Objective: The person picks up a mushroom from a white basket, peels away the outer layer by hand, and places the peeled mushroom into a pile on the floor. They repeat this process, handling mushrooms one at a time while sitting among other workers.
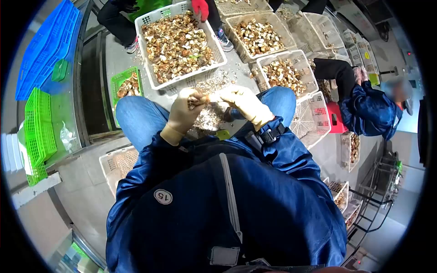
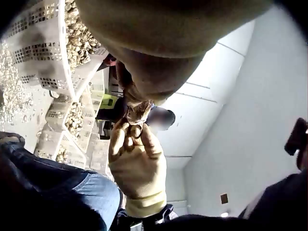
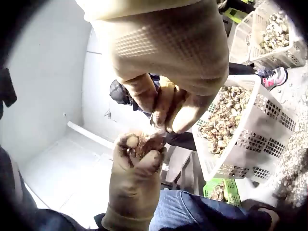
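Both hands wear pale gloves and meet above the lap. The left hand [image 1: 183,113] grips a brown, mushroom-like piece [image 1: 195,101], its fingers curled around it; in the right wrist view the piece [image 3: 148,144] shows reddish brown between thumb and fingers. The right hand [image 1: 246,103] pinches the pale end of the same piece with its fingertips. Seen from the left wrist, the right hand [image 2: 138,166] has bent fingers against the piece [image 2: 138,113]. The glove hides part of it.
A white crate [image 1: 218,59] of brown pieces stands ahead, a small green basket [image 1: 114,82] at its left. More crates [image 1: 314,82] stand to the right. Pale scraps [image 1: 211,119] cover the floor between the knees. Other people sit ahead and at right.
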### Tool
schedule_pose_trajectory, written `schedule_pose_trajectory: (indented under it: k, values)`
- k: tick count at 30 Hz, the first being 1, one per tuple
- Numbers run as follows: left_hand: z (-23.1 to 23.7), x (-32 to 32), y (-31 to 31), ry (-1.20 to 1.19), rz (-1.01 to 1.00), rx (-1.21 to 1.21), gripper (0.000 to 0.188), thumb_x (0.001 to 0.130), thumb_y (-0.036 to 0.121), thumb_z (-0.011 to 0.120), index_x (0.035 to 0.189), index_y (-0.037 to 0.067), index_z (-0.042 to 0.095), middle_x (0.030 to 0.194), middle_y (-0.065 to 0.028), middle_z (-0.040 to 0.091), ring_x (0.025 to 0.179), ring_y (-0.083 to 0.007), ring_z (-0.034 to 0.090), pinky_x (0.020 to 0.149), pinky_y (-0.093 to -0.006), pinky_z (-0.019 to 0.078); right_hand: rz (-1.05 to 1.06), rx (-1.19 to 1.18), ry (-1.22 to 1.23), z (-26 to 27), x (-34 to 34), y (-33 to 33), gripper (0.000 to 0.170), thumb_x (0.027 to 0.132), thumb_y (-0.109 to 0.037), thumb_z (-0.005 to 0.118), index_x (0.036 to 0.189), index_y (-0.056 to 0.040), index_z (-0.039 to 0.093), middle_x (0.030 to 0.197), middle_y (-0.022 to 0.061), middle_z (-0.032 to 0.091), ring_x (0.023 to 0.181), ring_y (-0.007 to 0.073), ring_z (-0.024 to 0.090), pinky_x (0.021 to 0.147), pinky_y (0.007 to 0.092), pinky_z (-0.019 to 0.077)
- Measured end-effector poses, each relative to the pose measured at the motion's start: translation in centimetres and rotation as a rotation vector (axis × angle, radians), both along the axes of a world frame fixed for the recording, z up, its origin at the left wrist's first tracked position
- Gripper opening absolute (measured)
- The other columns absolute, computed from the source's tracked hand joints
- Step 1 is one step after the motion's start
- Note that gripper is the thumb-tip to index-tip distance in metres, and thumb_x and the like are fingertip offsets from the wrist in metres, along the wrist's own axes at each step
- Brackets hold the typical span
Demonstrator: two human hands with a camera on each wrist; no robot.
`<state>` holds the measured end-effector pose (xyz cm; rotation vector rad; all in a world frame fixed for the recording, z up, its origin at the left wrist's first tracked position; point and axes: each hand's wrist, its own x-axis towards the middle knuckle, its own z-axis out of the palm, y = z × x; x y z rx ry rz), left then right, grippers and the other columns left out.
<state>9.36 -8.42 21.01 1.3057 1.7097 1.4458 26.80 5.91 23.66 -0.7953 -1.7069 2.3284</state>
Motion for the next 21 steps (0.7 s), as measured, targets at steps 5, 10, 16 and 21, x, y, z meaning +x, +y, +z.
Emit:
schedule_pose_trajectory:
  k: [5,10,16,21]
  values:
    - [-2.1,0.1,0.1,-0.661,0.011,-0.047,0.033,0.088,0.002,0.068,0.118,-0.003,0.056,0.103,-0.0131,0.069,0.091,-0.0173,0.068,0.078,-0.0282,0.0552,-0.088,0.167,-0.104,-0.3,0.4,0.0,0.024,0.095,-0.02,0.064,0.106,-0.0002,0.072,0.098,0.0051,0.073,0.086,0.008,0.063,0.076,0.022,0.0488]
    - [-1.3,0.0,0.2,-0.656,-0.018,-0.096,0.039,0.091,0.005,0.066,0.127,-0.004,0.055,0.108,-0.012,0.068,0.094,-0.0143,0.066,0.083,-0.0257,0.0533,-0.116,0.295,-0.141,-0.3,-0.1,-0.6,0.023,0.095,-0.024,0.066,0.097,-0.0026,0.072,0.079,-0.0027,0.064,0.071,0.0046,0.053,0.063,0.0216,0.0419]
    - [-1.3,-0.6,-0.2,-0.42,-0.073,-0.116,0.035,0.09,0.007,0.07,0.122,-0.003,0.059,0.103,-0.0085,0.069,0.092,-0.013,0.065,0.081,-0.0251,0.0527,-0.021,0.179,-0.115,-1.0,0.2,0.2,0.02,0.094,-0.024,0.069,0.097,-0.0041,0.072,0.077,-0.0025,0.063,0.069,0.0053,0.053,0.06,0.0226,0.0415]
    - [-0.7,-0.9,-0.3,-0.35,-0.132,-0.177,0.029,0.092,0.009,0.068,0.118,-0.003,0.063,0.097,-0.0082,0.072,0.088,-0.0145,0.068,0.079,-0.0265,0.0544,-0.066,0.332,-0.032,-1.3,0.4,0.2,0.025,0.095,-0.024,0.066,0.1,-0.0006,0.072,0.085,0.0043,0.069,0.076,0.0093,0.058,0.068,0.0269,0.0476]
